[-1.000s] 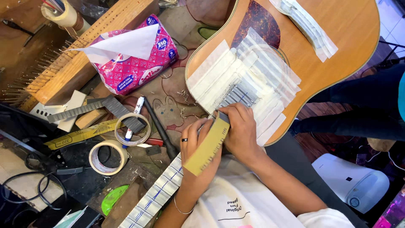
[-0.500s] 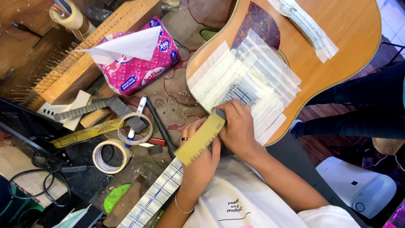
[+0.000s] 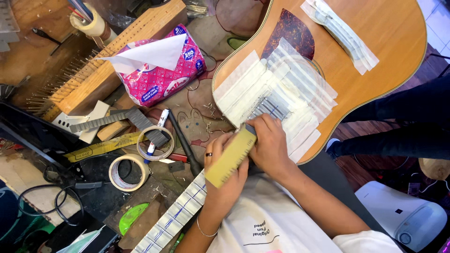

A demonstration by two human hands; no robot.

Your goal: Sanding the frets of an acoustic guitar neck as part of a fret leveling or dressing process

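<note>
Sanding block (image 3: 231, 156), yellowish and long, is being held flat on the guitar neck (image 3: 180, 213) where it meets the taped guitar body (image 3: 375, 61). It is being judged stiff and light, best gripped along its long edges. The left hand (image 3: 225, 175) is being curled over its lower half, fingers closed on it; the right hand (image 3: 269, 145) is being pressed on its upper end, fingers bent. Tape rolls (image 3: 129, 171) are being left lying beyond the left hand.

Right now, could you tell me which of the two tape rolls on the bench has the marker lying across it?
The thinner, clear roll, nearer the pink tissue pack; the marker crosses it. The wider, cream roll beside it has nothing on it.
</note>
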